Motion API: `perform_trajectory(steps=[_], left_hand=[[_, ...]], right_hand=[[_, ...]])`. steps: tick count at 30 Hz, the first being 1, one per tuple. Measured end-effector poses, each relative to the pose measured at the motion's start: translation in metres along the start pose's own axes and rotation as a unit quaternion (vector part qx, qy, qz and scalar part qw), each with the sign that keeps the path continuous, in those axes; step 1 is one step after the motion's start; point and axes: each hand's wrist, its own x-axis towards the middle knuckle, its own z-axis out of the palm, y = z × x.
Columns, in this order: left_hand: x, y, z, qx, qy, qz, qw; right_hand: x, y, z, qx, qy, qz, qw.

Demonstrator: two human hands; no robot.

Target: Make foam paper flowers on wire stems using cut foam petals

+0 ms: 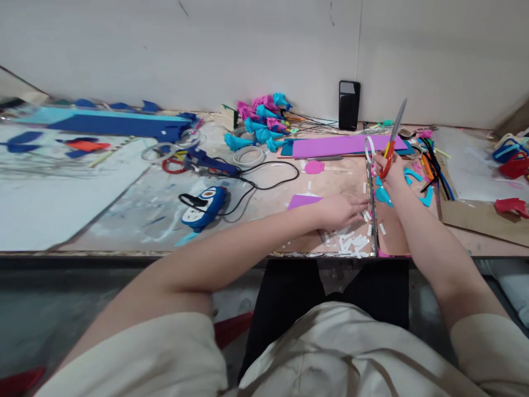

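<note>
My left hand [341,212] lies palm down on the table with its fingers stretched out and nothing visibly gripped. Small white strips [353,242] are scattered just below its fingers. A purple sheet piece [303,202] lies beside the wrist. My right hand [390,168] is closed around scissors [388,154] with orange-red and yellow handles, blades pointing up and away from me. A white ring [370,149] shows at that hand's fingers; I cannot tell whether it is held. Light blue cut pieces [384,196] lie close to the right hand.
Behind the hands lies a long purple sheet [339,146]. A black phone [349,105] leans against the wall. Pink and blue crumpled flowers [264,124] are heaped left of it. A glue gun [215,164] and a blue-white corded device [204,208] lie left, their cords looping across the table.
</note>
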Motion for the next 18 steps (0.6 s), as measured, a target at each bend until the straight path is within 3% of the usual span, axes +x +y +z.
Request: perform_trajectory(steps=[4,6,9,13,16,18], left_hand=[[-0.041,0.025,0.003,-0.038,0.007,0.045,0.998],[-0.049,0.028,0.000,-0.042,0.021,0.028,0.998],[-0.036,0.019,-0.006,-0.016,0.031,-0.054,0.998],[0.005,-0.006,-0.010,0.013,0.034,-0.112,0.993],[0.024,-0.018,-0.006,0.025,0.021,-0.058,0.998],[0.021,-0.016,-0.001,0.027,0.012,-0.021,0.999]], right_hand=[[-0.001,0.004,0.000,-0.007,0.003,0.003,1.000],[-0.002,0.005,0.001,-0.007,-0.005,0.003,1.000],[-0.004,0.003,0.000,-0.021,-0.008,0.001,1.000],[-0.004,0.000,-0.001,-0.033,0.010,0.001,0.999],[-0.003,-0.002,-0.001,-0.026,0.009,0.001,1.000],[-0.003,-0.002,-0.001,-0.025,0.013,-0.001,1.000]])
